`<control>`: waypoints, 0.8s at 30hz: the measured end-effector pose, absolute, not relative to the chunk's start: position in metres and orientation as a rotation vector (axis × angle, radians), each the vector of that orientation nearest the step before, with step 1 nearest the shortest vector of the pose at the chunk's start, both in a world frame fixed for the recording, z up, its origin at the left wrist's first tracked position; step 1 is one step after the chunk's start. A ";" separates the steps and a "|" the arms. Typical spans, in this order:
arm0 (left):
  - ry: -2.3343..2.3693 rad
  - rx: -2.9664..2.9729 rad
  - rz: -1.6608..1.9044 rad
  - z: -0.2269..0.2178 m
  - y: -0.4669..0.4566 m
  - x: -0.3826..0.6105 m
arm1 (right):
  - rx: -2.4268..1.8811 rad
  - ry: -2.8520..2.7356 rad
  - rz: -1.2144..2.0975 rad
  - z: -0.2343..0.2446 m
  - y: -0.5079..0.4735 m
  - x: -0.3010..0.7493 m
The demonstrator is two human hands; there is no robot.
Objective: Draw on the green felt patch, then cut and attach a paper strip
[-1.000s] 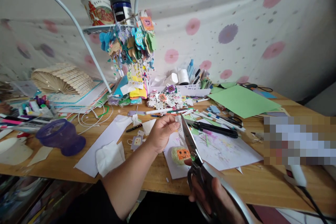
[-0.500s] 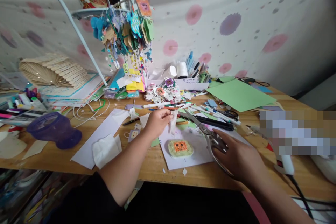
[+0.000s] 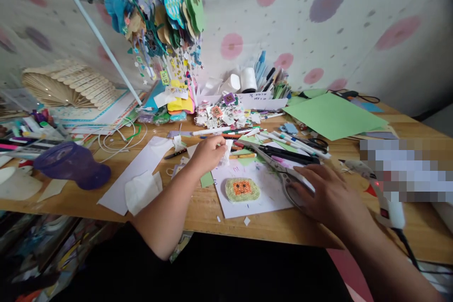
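My left hand [image 3: 210, 155] pinches a small crumpled piece of white tissue [image 3: 225, 153] above the back edge of a white sheet of paper [image 3: 233, 210]. On that sheet lies a pale green, rounded piece with an orange square face [image 3: 242, 189]. My right hand [image 3: 327, 193] is at the right, its fingers around the handles of metal scissors [image 3: 274, 164]. The scissors lie low over the sheet, blades slightly apart and pointing to the back left. My palm hides part of the handles.
Pens [image 3: 292, 144] and a black cutter [image 3: 288, 153] lie behind the sheet. A purple cup [image 3: 71, 167] and folded tissue [image 3: 143, 192] are at left. A hot glue gun [image 3: 387, 203] with a cord stands at right. Green paper [image 3: 334, 113] lies at back right.
My right hand has lowered the scissors toward the sheet, and its fingers have loosened a little. My left hand keeps the tissue, now more bunched up. The view has tilted downward.
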State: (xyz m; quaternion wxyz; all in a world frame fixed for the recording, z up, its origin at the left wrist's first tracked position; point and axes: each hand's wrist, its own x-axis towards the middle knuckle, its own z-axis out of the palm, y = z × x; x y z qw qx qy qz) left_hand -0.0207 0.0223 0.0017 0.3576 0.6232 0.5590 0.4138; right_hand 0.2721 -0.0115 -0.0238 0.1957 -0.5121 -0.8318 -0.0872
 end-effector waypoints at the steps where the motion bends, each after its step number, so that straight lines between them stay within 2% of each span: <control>1: 1.410 1.601 1.058 0.003 0.022 -0.020 | -1.392 -2.275 -0.170 -0.020 -0.011 0.267; 7: 1.162 1.489 0.978 0.005 0.016 -0.008 | -1.117 -1.976 0.697 0.008 0.009 0.193; 12: 1.086 1.355 1.015 0.007 0.013 -0.003 | -1.085 -1.712 1.101 0.011 0.033 0.155; 16: 1.126 1.223 1.105 0.010 0.014 -0.006 | -1.140 -1.611 1.101 0.002 0.044 0.166; 20: 1.216 1.144 1.156 0.010 0.017 -0.007 | -1.281 -1.672 0.894 -0.006 0.053 0.184; 24: 1.223 1.279 1.110 0.007 0.015 -0.004 | -1.169 -1.709 0.705 -0.005 0.048 0.184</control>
